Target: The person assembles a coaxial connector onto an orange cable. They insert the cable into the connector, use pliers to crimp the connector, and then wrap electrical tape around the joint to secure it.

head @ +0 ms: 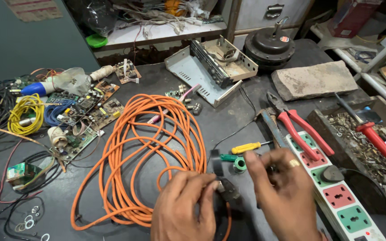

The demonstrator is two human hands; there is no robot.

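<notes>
- Nearest the camera, at the bottom edge, the left hand (185, 207) is closed around a small black plug (228, 189), fingertips pinched on its upper end, where the orange cable (150, 147) runs in from below.
- Just beside it, the right hand (279, 196) is curled with thumb and forefinger drawn together over the same spot; whether it holds a small part or only steadies the plug I cannot tell (the fingers hide it).
- Judging by this, the work on the cable's end looks under way and not finished: the plug is in the hands, not set down, and the screwdriver lies unused.
- Just beyond the hands lie a yellow-handled screwdriver (246, 147), a green-handled tool (229, 157) and a small spool of solder (240, 165), all apart from the fingers.
- To the right a power strip (341, 196) with red and green sockets has a black plug seated in it, and red-handled pliers (298, 127) rest across its far end.
- Further out, most of the orange cable lies in loose loops on the dark bench (228, 120), not bundled.
- At left, circuit boards (90, 114) and a coil of yellow wire (25, 114) are heaped together.
- Farthest back sit an opened metal case (211, 67), a flat stone slab (316, 80) and a round black motor (269, 47).
</notes>
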